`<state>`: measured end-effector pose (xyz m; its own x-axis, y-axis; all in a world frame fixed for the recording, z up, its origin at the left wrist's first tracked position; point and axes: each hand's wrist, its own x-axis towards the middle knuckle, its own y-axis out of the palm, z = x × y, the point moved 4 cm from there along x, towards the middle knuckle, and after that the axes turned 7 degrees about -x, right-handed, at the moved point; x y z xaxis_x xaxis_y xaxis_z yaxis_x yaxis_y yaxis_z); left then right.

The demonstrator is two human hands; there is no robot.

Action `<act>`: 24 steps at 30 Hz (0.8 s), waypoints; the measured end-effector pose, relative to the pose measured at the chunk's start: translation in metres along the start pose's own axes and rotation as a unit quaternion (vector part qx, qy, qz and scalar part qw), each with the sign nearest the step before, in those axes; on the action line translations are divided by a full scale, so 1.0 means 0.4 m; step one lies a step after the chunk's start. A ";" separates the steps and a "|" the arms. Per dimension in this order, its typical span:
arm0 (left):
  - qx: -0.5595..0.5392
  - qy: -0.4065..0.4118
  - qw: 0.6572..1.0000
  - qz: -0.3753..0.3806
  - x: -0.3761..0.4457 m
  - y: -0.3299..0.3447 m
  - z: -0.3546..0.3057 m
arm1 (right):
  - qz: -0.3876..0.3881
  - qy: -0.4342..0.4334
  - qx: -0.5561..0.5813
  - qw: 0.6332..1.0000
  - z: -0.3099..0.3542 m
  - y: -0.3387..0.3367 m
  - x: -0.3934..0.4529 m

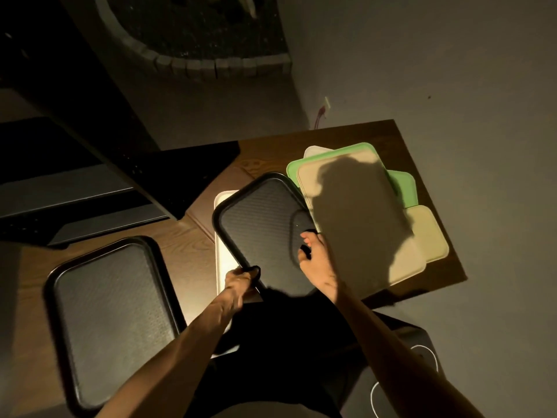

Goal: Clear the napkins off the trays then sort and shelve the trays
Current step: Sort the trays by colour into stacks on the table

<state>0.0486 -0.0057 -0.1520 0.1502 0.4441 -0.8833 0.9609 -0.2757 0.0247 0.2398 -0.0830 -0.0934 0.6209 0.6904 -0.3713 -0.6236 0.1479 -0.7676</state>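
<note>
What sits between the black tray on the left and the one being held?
In the head view, bare wooden table and part of a white tray lie between the left black tray and the held black tray.

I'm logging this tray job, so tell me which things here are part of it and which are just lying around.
Part of the job:
held black tray, gripped by left hand and right hand
second black tray
white tray
green trays
beige trays

Just lying about:
table
black bin
wall cable
</note>
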 end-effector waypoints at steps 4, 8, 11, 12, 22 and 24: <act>-0.033 0.012 0.999 -0.018 -0.007 -0.001 -0.008 | 0.022 -0.027 -0.085 0.996 0.009 -0.009 0.010; -0.052 0.025 0.998 -0.024 -0.025 -0.035 -0.028 | 0.011 -0.058 -0.129 0.990 0.032 -0.009 0.034; -0.029 0.045 0.998 -0.038 -0.032 -0.089 -0.039 | 0.013 -0.063 -0.139 0.988 0.048 0.000 0.053; -0.026 0.052 0.997 -0.041 -0.036 -0.110 -0.043 | 0.018 -0.066 -0.145 0.987 0.054 0.006 0.056; -0.033 0.049 0.996 -0.070 -0.086 -0.337 -0.029 | 0.143 0.015 -0.025 0.989 0.130 0.112 0.042; 0.000 0.062 0.995 -0.077 -0.099 -0.378 -0.029 | 0.153 0.016 -0.016 0.988 0.148 0.130 0.026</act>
<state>-0.0997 0.0284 -0.1155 0.0292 0.5835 -0.8116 0.9749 -0.1959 -0.1057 0.1859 -0.0262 -0.1063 0.4214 0.6760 -0.6046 -0.7695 -0.0862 -0.6328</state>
